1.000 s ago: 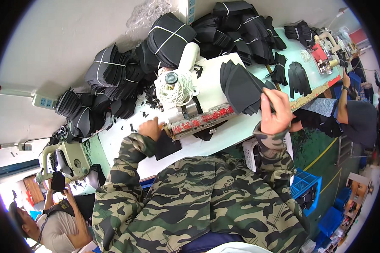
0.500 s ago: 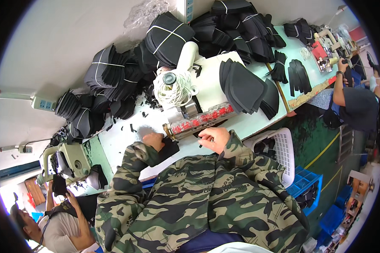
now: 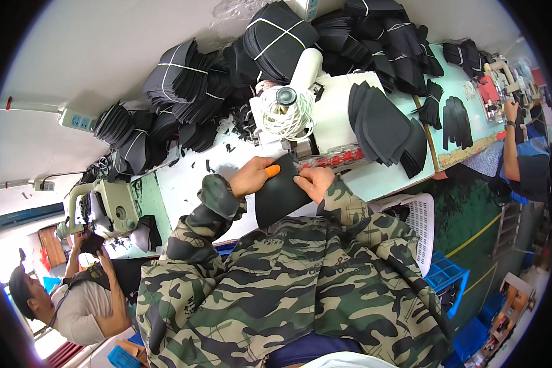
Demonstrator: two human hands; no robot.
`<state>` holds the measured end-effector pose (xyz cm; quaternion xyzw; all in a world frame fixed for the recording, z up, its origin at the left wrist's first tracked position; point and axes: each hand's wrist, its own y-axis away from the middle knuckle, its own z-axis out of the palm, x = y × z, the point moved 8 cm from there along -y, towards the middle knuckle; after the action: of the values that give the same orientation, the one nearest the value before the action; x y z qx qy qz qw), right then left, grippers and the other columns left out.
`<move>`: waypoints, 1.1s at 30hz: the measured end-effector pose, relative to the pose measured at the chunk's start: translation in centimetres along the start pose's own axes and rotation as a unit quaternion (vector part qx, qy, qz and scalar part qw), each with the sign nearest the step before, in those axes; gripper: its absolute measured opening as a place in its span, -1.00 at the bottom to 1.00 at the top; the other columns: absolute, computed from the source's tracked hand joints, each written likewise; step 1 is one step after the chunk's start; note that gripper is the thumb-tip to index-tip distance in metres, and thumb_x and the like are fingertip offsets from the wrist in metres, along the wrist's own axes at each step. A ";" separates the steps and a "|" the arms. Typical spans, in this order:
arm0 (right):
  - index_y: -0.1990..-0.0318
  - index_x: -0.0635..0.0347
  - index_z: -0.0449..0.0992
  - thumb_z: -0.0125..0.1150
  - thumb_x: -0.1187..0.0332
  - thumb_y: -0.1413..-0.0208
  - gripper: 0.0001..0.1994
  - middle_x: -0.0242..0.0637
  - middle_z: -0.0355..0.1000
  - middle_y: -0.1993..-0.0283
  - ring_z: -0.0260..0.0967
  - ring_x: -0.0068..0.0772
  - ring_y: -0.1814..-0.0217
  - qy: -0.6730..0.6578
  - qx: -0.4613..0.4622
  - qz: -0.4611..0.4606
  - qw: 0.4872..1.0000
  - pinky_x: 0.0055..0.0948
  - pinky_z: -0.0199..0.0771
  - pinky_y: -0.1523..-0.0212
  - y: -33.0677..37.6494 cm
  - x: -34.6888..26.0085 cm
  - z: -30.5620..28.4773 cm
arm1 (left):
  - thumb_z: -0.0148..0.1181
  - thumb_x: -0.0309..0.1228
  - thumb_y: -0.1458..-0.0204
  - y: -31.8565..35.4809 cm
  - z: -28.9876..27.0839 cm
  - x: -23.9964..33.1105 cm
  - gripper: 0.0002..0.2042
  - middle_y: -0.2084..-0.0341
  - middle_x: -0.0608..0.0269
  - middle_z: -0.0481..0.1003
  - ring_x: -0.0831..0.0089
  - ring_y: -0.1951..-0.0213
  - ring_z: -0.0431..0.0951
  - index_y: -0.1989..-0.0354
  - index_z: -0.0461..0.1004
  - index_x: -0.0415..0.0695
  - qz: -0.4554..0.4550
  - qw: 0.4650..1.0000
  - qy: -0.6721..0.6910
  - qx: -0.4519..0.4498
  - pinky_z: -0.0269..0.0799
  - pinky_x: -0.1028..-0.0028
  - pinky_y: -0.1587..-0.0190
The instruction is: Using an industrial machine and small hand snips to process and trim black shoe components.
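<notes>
A flat black fabric-like piece (image 3: 280,199) is held up between my hands, just in front of the cream sewing machine (image 3: 334,132). My left hand (image 3: 250,177) pinches its upper left edge, with an orange cover on the thumb. On the opposite edge, the fingers of my right hand (image 3: 316,183) close beside the machine's red-marked front edge (image 3: 343,158). The piece hides part of the machine's working end. Fanned curved black pieces (image 3: 380,126) lie on the machine bed to the right. A coil of white cord (image 3: 286,119) hangs around the machine head.
Tied stacks of black pieces (image 3: 280,40) line the wall behind the white table (image 3: 227,161), with black scraps strewn about. A white basket (image 3: 424,230) and a blue crate (image 3: 444,273) stand at right. Co-workers sit at another machine (image 3: 107,208) on the left and one far right.
The black piece, low by my left hand before, is now raised between both hands. My right hand has come onto its edge, and the whole view has shifted.
</notes>
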<state>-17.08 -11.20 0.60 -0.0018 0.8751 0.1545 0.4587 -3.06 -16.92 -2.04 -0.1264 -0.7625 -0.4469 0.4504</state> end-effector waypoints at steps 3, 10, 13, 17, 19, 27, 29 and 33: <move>0.40 0.20 0.52 0.12 0.27 0.00 -0.82 -0.10 0.45 0.48 0.45 -0.10 0.42 -0.047 0.080 -0.008 0.996 -0.28 0.42 0.37 0.3 0.0 -2.7 | 0.00 -0.30 -0.14 0.2 -1.1 1.0 -0.73 0.58 0.33 0.45 0.65 0.49 0.32 0.30 0.45 -0.31 -0.026 0.997 -0.061 0.027 0.29 0.54 0.40; 0.38 0.19 0.52 0.16 0.30 0.02 -0.84 -0.16 0.48 0.49 0.46 -0.19 0.45 -0.036 0.094 0.018 0.995 -0.38 0.41 0.38 -0.1 -0.3 -5.6 | 0.01 -0.29 -0.14 -0.2 -0.9 1.4 -0.71 0.56 0.34 0.48 0.65 0.53 0.33 0.25 0.49 -0.32 -0.063 0.997 -0.027 -0.041 0.29 0.56 0.42; 0.38 0.19 0.52 0.16 0.31 0.03 -0.85 -0.18 0.48 0.50 0.46 -0.22 0.46 -0.038 0.097 0.010 0.994 -0.39 0.41 0.39 -0.1 -0.2 -5.9 | 0.02 -0.29 -0.13 -0.4 -0.9 1.6 -0.71 0.54 0.35 0.49 0.66 0.52 0.35 0.25 0.49 -0.32 -0.077 0.995 -0.032 -0.057 0.30 0.57 0.41; 0.38 0.19 0.52 0.16 0.31 0.03 -0.85 -0.19 0.48 0.50 0.46 -0.24 0.46 -0.042 0.100 0.018 0.994 -0.39 0.41 0.39 -0.1 -0.2 -6.2 | 0.02 -0.30 -0.13 -0.6 -0.9 1.5 -0.72 0.53 0.35 0.49 0.66 0.52 0.36 0.25 0.49 -0.32 -0.071 0.994 -0.040 -0.069 0.31 0.58 0.41; 0.40 0.21 0.51 0.16 0.31 0.03 -0.85 -0.20 0.48 0.52 0.46 -0.27 0.49 -0.047 0.102 0.016 0.994 -0.41 0.40 0.42 -0.1 -0.2 -6.4 | 0.02 -0.30 -0.13 -0.6 -0.8 1.6 -0.72 0.53 0.36 0.50 0.67 0.52 0.37 0.25 0.49 -0.32 -0.070 0.994 -0.042 -0.078 0.31 0.58 0.41; 0.23 0.16 0.46 0.25 0.24 0.18 -0.67 -0.17 0.40 0.33 0.31 -0.08 0.24 0.243 0.131 -0.123 0.953 -0.23 0.35 0.23 -1.8 -2.8 -6.5 | 0.02 -0.35 -0.13 -2.6 0.2 3.1 -0.78 0.55 0.43 0.46 0.72 0.52 0.36 0.33 0.49 -0.28 -0.012 0.999 0.033 -0.002 0.29 0.63 0.44; 0.27 0.16 0.47 0.22 0.25 0.15 -0.73 -0.17 0.41 0.35 0.33 -0.07 0.23 0.267 0.089 -0.068 0.957 -0.20 0.35 0.24 -2.4 -1.8 -6.6 | 0.02 -0.37 -0.12 -2.9 1.1 3.3 -0.79 0.56 0.44 0.45 0.72 0.52 0.36 0.32 0.49 -0.28 -0.019 0.996 0.091 -0.016 0.28 0.64 0.45; 0.36 0.18 0.48 0.13 0.31 0.07 -0.84 -0.15 0.41 0.43 0.37 -0.06 0.31 0.191 0.110 -0.103 0.970 -0.18 0.35 0.27 -1.2 -2.6 -5.6 | -0.10 -0.41 -0.15 -0.9 0.4 2.5 -0.80 0.65 0.25 0.45 0.49 0.75 0.43 0.29 0.41 -0.28 -0.135 0.980 0.147 -0.018 0.37 0.53 0.75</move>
<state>-19.85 -14.24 5.35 -0.0710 0.9530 0.0061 0.2943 -5.21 -17.67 -0.65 0.0366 -0.6899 -0.5314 0.4902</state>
